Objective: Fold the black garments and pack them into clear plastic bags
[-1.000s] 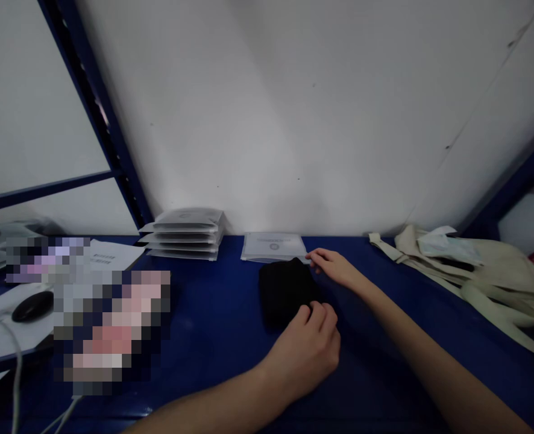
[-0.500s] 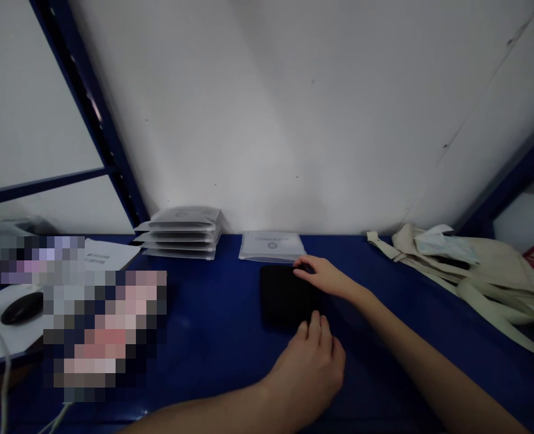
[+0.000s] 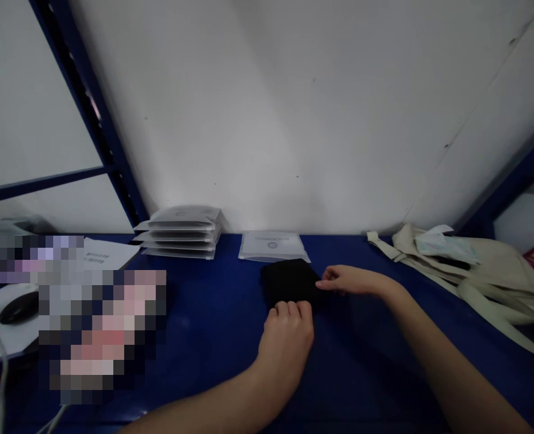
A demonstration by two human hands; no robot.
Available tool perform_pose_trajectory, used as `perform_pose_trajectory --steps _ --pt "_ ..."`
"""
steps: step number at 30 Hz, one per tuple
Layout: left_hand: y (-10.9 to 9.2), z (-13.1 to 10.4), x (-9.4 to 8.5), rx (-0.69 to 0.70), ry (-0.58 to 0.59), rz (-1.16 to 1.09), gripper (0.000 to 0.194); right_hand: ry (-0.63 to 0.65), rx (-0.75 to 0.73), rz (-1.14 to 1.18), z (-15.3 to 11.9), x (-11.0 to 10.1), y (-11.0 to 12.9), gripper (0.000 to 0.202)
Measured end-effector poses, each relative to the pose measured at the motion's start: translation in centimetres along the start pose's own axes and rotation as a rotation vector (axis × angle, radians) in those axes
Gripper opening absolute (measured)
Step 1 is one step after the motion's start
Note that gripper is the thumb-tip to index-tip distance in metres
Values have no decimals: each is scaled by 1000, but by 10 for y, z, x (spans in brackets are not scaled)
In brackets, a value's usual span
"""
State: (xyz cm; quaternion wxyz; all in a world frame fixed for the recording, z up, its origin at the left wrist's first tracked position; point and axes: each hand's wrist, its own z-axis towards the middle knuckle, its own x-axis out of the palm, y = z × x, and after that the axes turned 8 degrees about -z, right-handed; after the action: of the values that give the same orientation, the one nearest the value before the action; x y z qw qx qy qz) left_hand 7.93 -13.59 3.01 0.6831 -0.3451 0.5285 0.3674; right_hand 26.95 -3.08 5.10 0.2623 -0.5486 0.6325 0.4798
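A folded black cloth (image 3: 289,280), soft-edged and roughly square, lies on the blue tabletop (image 3: 213,343) in front of me. My left hand (image 3: 287,337) is at its near edge, fingers curled over that edge and thumb hidden. At the cloth's right corner, my right hand (image 3: 346,280) has thumb and fingertips pinched together. Just behind the cloth lies a frosted zip pouch (image 3: 273,246) with a round printed mark, flat against the foot of the wall.
Several similar pouches (image 3: 181,232) are stacked at the back left. A computer mouse (image 3: 19,307) and printed papers (image 3: 111,253) lie left, beside a pixelated area. Beige fabric (image 3: 493,265) with straps covers the right side. A white wall (image 3: 267,120) rises behind.
My left hand has moved left along the cloth's near edge. My right hand has come off its top and down to the right corner. The cloth looks smaller and less square.
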Motion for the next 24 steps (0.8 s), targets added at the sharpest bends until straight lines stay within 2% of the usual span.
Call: perform_pose_trajectory --steps 3,7,12,15,17,19,22,24 --pt "5 4 -3 -97 21 44 35 33 -13 -13 -2 4 11 37" --pt "21 9 -10 -222 69 -7 30 44 -14 -72 -4 11 26 41" --pt "59 15 -32 -256 105 -253 17 -80 -36 -120 0 19 30 40" --pt "84 19 -38 -305 53 -288 27 -142 -27 -142 1 21 27 38" --pt "99 23 -34 -311 -7 -223 30 -249 8 -135 0 21 27 33" --pt "111 27 -23 -273 -46 -152 34 -410 9 -135 -2 21 31 32" --pt "123 35 -5 -160 -26 -134 40 -617 -174 -159 -8 22 42 33" --pt "127 40 5 -96 14 -159 43 -654 -338 -180 -12 25 52 34"
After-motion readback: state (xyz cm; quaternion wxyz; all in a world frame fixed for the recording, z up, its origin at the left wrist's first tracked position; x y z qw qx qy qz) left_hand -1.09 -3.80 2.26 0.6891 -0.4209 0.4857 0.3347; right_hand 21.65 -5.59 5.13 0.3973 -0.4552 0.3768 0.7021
